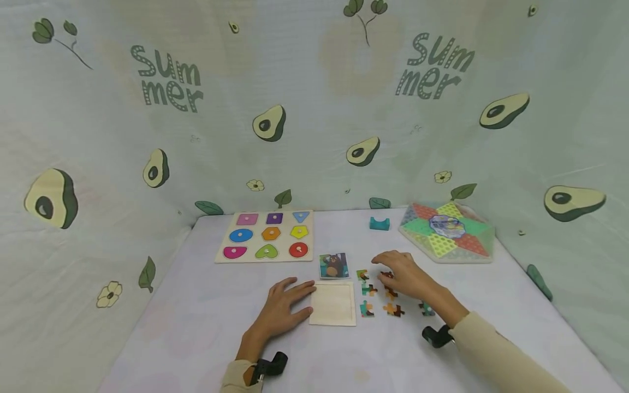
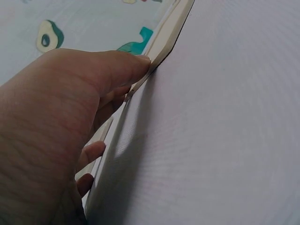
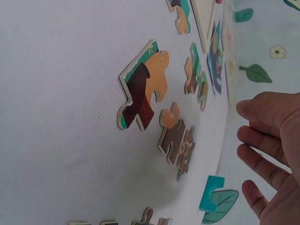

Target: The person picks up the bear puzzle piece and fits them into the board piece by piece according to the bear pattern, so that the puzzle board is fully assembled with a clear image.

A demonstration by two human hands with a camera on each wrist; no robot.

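Pale table [image 1: 196, 338]: puzzle pieces [image 1: 394, 310] below empty, relaxed right grip [image 1: 407, 275]; wooden tray [image 1: 332, 304] touching splayed left grip [image 1: 282, 310].

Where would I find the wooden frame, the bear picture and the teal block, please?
Wooden frame [image 1: 332, 304]: head view, middle of its bare base.
Bear picture [image 1: 334, 267]: head view, on the bear's body.
Teal block [image 1: 379, 225]: head view, middle of its side.

The wrist views' edges crop both hands [image 2: 61, 112] [image 3: 290, 150].

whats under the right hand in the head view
Brown puzzle pieces show partly beneath the right hand; it hides the rest, so their full outlines can't be seen there.
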